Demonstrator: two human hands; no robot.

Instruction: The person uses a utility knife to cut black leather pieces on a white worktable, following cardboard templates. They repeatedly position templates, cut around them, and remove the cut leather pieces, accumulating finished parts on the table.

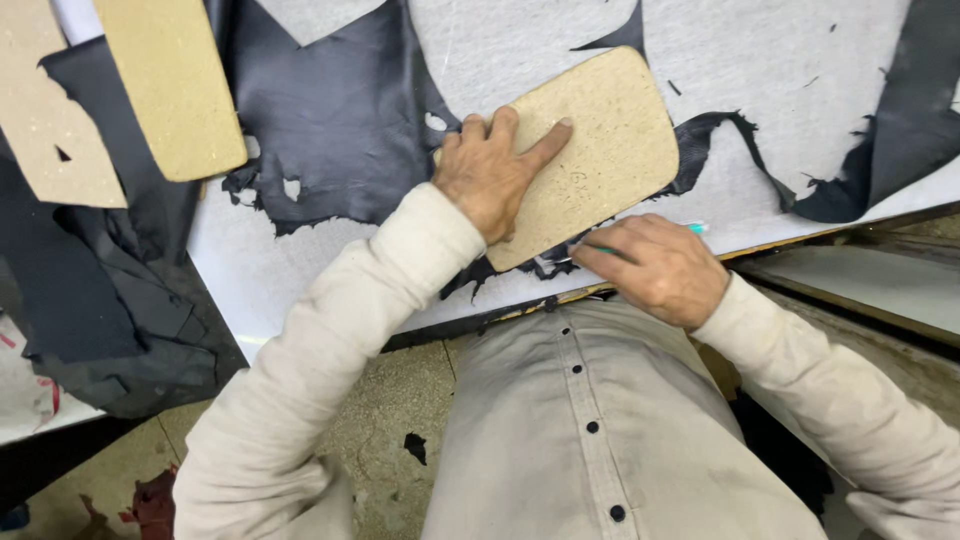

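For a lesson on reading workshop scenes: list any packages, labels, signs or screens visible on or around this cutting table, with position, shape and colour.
None in view. The table holds only plain things:
Cardboard template under the left hand: tan, rounded rectangle, unmarked.
Two more tan cardboard pieces at top left, unmarked.
Pen in the right hand: teal tip.

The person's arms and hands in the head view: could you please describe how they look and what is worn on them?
Both arms are covered by long, loose, cream-coloured sleeves that end at the wrists, the left sleeve creased and the right sleeve faintly soiled. They belong to a matching shirt with a row of small dark buttons. The left hand and right hand are bare: no gloves, rings or watch show.
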